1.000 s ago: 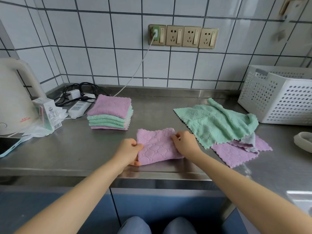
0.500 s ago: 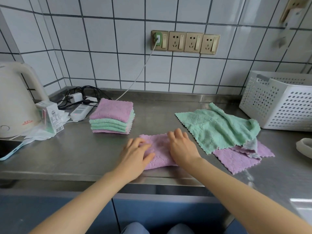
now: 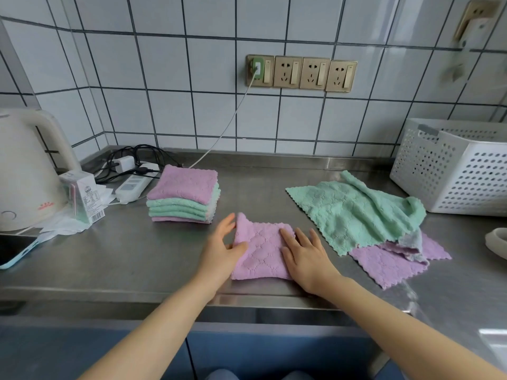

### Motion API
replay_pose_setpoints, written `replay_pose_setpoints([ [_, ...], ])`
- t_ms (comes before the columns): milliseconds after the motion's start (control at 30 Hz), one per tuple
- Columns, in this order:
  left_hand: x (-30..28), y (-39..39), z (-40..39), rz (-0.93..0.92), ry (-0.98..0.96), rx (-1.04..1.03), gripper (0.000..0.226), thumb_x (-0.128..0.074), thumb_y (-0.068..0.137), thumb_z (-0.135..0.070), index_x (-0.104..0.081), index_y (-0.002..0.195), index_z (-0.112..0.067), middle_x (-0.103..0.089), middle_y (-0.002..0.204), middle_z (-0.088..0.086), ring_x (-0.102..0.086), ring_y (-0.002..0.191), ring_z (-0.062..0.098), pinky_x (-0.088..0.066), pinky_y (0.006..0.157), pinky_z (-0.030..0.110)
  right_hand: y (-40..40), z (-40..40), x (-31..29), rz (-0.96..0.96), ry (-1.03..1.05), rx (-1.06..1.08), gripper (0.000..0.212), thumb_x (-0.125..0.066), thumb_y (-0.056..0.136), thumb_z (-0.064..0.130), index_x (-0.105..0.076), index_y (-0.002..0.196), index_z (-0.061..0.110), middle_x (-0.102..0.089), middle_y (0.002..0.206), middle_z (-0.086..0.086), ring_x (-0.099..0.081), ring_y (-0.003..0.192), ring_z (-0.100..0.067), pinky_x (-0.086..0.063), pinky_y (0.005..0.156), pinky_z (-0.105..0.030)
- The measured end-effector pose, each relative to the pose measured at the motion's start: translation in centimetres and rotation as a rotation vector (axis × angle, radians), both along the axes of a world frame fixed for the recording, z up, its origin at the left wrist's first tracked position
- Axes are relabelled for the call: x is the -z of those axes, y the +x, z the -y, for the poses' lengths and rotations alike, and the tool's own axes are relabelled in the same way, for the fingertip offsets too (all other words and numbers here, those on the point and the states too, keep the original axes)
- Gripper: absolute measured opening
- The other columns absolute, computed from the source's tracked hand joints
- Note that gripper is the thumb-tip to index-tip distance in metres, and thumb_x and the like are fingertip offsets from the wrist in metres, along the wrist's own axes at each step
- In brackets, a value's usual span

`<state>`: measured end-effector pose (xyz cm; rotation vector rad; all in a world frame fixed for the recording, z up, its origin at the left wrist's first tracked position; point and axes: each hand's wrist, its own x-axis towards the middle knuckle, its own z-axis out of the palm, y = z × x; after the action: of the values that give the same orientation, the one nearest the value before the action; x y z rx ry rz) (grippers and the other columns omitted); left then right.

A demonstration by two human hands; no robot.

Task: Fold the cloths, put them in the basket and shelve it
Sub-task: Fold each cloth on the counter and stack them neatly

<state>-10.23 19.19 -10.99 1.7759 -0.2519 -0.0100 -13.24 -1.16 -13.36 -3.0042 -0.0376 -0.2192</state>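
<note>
Head view: our left hand (image 3: 221,256) pinches the purple cloth (image 3: 261,255) by its left edge; right hand (image 3: 305,257) spread flat on it; steel counter (image 3: 131,259), tiled wall (image 3: 164,105).

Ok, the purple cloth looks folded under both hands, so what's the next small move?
Probably lift the folded purple cloth onto the stack at its left. It lies in a compact square, with the right hand flat on it and the left hand at its raised left edge.

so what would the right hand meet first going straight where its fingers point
Past the edge of the purple cloth, likely only bare counter until the tiled wall below the sockets; depth is unclear.
</note>
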Motion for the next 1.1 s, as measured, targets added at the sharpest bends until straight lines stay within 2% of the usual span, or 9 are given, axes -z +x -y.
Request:
replay_pose_setpoints([
  [133, -0.8, 0.8, -0.1, -0.185, -0.313, -0.058, 0.083, -0.075, 0.073, 0.003, -0.040, 0.141, -0.032, -0.060, 0.125, -0.009, -0.059, 0.115, 0.013, -0.045, 0.102, 0.040, -0.5, -0.2, -1.0, 0.067, 0.098, -0.029, 0.051, -0.024, 0.102, 0.036, -0.015, 0.150, 0.024, -0.039, 0.144, -0.003, -0.032, 0.133, -0.019, -0.007, 0.117, -0.037],
  [267, -2.9, 2.4, -1.3, -0.075, -0.427, -0.016, 0.075, -0.074, 0.072, 0.007, -0.050, 0.133, -0.031, -0.072, 0.104, -0.019, -0.066, 0.101, 0.002, -0.052, 0.089, 0.029, 0.2, -2.0, -2.8, 0.058, 0.738, -0.031, 0.054, -0.039, 0.098, 0.042, -0.014, 0.146, 0.044, -0.042, 0.143, 0.007, -0.037, 0.128, -0.018, -0.026, 0.110, -0.035],
  [333, -4.5, 3.8, -2.4, -0.015, -0.462, -0.024, 0.072, -0.072, 0.073, 0.009, -0.051, 0.129, -0.031, -0.073, 0.102, -0.017, -0.066, 0.099, 0.002, -0.052, 0.086, 0.023, 1.3, -3.2, -4.1, 0.056, 1.077, -0.066, 0.052, -0.046, 0.097, 0.037, -0.020, 0.140, 0.048, -0.059, 0.112, 0.000, -0.055, 0.099, -0.009, -0.047, 0.086, -0.020],
  [400, -6.3, 5.9, -3.9, 0.036, -0.489, -0.061, 0.070, -0.070, 0.074, 0.012, -0.051, 0.131, -0.025, -0.073, 0.101, -0.011, -0.066, 0.095, 0.004, -0.053, 0.086, 0.023, 3.6, -4.6, -5.3, 0.080, 1.202, -0.081, 0.054, -0.051, 0.095, 0.030, -0.023, 0.139, 0.045, -0.054, 0.087, 0.002, -0.054, 0.073, 0.003, -0.043, 0.060, -0.006],
  [467, -8.0, 8.7, -5.3, 0.065, -0.485, -0.123, 0.065, -0.067, 0.076, 0.013, -0.052, 0.132, -0.017, -0.068, 0.110, -0.003, -0.065, 0.099, 0.010, -0.051, 0.091, 0.028, 6.5, -6.6, -6.8, 0.120, 1.245, -0.116, 0.057, -0.055, 0.093, 0.022, -0.026, 0.137, 0.043, -0.050, 0.099, 0.004, -0.053, 0.086, -0.001, -0.045, 0.063, -0.007],
  [633, -9.9, 16.2, -9.9, 0.115, -0.382, -0.285, 0.048, -0.066, 0.079, 0.011, -0.058, 0.124, -0.002, -0.064, 0.120, 0.012, -0.063, 0.107, 0.020, -0.050, 0.095, 0.033, 15.0, -12.4, -10.0, 0.150, 1.252, -0.123, 0.046, -0.051, 0.088, 0.011, -0.043, 0.130, 0.028, -0.053, 0.121, 0.002, -0.057, 0.102, -0.022, -0.053, 0.090, -0.045],
  [700, -9.1, 18.4, -11.6, 0.138, -0.260, -0.326, 0.043, -0.067, 0.078, 0.009, -0.064, 0.118, -0.007, -0.066, 0.116, 0.009, -0.064, 0.103, 0.019, -0.051, 0.090, 0.031, 17.8, -14.1, -9.9, 0.042, 1.270, -0.052, 0.044, -0.051, 0.086, 0.008, -0.046, 0.129, 0.019, -0.053, 0.127, -0.010, -0.060, 0.099, -0.029, -0.056, 0.082, -0.044],
  [800, -6.5, 19.8, -12.9, 0.131, 0.002, -0.349, 0.039, -0.068, 0.078, 0.007, -0.067, 0.115, -0.008, -0.066, 0.113, 0.006, -0.062, 0.104, 0.020, -0.048, 0.091, 0.030, 19.2, -15.4, -8.2, -0.183, 1.331, 0.031, 0.048, -0.046, 0.084, 0.002, -0.042, 0.130, 0.015, -0.054, 0.111, -0.021, -0.056, 0.067, -0.027, -0.053, 0.053, -0.032],
  [1100, -4.9, 20.9, -14.2, 0.212, 0.081, -0.378, 0.034, -0.070, 0.081, -0.002, -0.069, 0.113, -0.012, -0.067, 0.109, 0.001, -0.061, 0.096, 0.012, -0.046, 0.085, 0.024, 20.0, -15.4, -7.1, -0.034, 1.199, -0.048, 0.041, -0.052, 0.084, 0.007, -0.047, 0.122, 0.022, -0.049, 0.095, -0.004, -0.053, 0.072, -0.023, -0.059, 0.061, -0.038],
])
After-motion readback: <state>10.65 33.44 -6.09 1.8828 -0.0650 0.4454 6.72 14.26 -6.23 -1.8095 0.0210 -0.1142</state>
